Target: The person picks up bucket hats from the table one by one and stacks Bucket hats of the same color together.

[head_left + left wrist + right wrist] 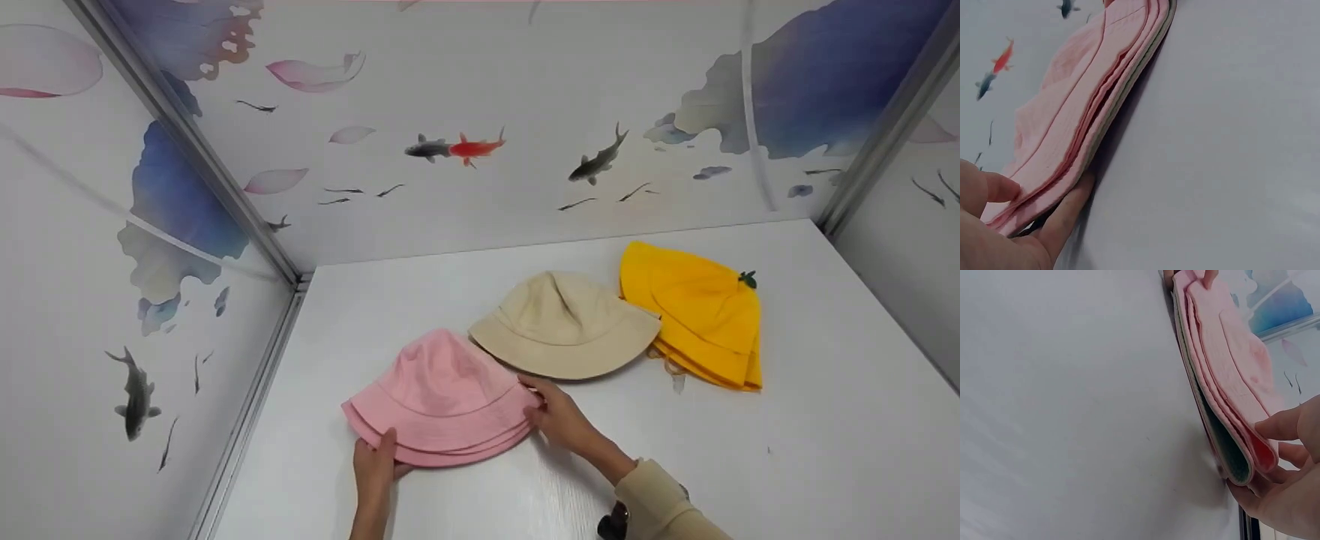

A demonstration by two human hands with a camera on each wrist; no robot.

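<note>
A pink bucket hat lies flattened at the front, its brim edges in several layers. My left hand pinches the lower left of the brim, thumb on top and fingers beneath. At the brim's right end my right hand grips the folded layers between thumb and fingers. In the right wrist view the pink hat shows red and green inside its folds. Behind it lies a beige bucket hat, close to the pink crown. Most of the left fingers are hidden under the brim.
A yellow hat with a small green leaf sits at the back right, touching the beige one. All lie on a white table. Walls printed with fish and petals enclose the back and sides.
</note>
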